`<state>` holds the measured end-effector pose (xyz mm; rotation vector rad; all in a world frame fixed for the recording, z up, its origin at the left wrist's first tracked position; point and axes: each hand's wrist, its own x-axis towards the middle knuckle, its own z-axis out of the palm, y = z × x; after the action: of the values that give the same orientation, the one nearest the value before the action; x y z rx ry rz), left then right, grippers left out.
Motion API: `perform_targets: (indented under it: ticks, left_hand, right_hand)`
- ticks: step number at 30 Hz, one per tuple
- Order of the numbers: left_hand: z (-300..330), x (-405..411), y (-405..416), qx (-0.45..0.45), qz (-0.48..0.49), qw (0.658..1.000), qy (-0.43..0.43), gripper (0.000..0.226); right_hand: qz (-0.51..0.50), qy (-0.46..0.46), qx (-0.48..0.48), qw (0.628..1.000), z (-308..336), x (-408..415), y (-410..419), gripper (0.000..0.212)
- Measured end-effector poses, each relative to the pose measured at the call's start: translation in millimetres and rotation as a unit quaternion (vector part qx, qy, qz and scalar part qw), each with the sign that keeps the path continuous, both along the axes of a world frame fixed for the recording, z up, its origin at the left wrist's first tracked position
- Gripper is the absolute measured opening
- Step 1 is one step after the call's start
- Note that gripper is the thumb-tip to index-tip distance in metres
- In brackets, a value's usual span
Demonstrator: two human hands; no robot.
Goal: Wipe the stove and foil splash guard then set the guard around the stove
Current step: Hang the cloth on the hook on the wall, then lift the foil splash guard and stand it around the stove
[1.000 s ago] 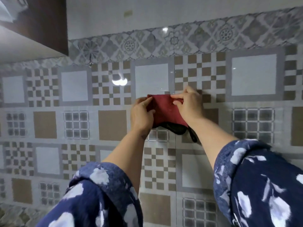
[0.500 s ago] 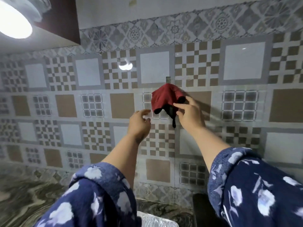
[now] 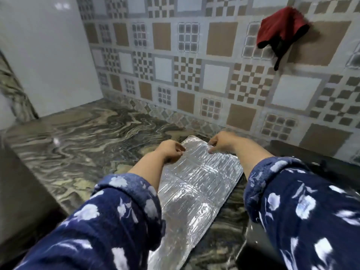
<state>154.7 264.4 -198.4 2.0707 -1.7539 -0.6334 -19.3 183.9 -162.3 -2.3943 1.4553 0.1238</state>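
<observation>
On the marbled bench in front of you, the foil splash guard lies flat and folded, its long side running from the wall toward you. Your left hand pinches the guard's far left edge between thumb and fingertips, and your right hand pinches the far right corner the same way; both are closed on the foil. Just right of the guard sits the dark stove, mostly hidden by your patterned sleeve. Up on the tiled wall, a red cloth hangs, well apart from your hands.
</observation>
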Motion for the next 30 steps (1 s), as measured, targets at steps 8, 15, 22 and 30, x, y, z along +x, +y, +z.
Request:
perform_targets:
  ticks: [8, 15, 22, 30]
  left_hand:
    - [-91.4, 102.7, 134.5, 0.088, 0.171, 0.981, 0.024, 0.034]
    - [-151.3, 165.2, 195.3, 0.054, 0.276, 0.960, 0.008, 0.034]
    - [-165.9, 188.9, 190.6, 0.037, 0.286, 0.956, 0.055, 0.032]
    - [-149.5, 195.9, 183.9, -0.012, 0.283, 0.948, 0.143, 0.030]
  right_hand:
    - [0.149, 0.004, 0.095, 0.984, -92.0, 123.7, 77.2, 0.041]
    - [0.219, -0.013, 0.066, 0.973, -143.1, 217.1, 117.1, 0.035]
    - [0.253, 0.014, 0.007, 0.967, -178.4, 272.6, 116.5, 0.029]
    - [0.230, -0.044, 0.030, 0.972, -168.2, 278.6, 112.1, 0.015]
